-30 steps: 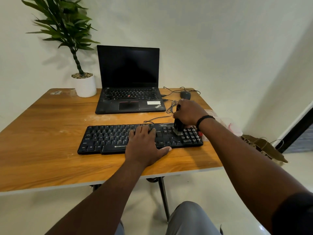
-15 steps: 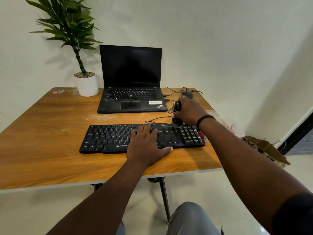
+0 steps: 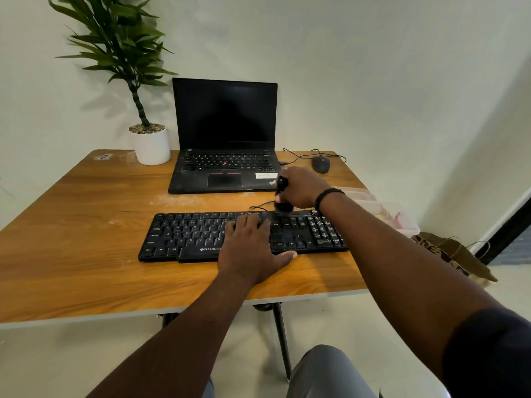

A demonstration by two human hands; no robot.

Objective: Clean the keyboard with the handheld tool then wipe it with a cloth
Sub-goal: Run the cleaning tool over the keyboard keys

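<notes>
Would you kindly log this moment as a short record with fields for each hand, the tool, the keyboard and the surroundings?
left hand: flat on the keyboard, steadying it
right hand: grips the handheld tool
handheld tool: black, upright, tip at the keyboard's back edge
keyboard: black, wired, on the wooden table
behind: open laptop, mouse, potted plant
cloth: not clearly visible

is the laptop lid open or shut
Open. The laptop lid stands upright at the back of the table, its dark screen facing the camera and its keys and trackpad showing.
</notes>
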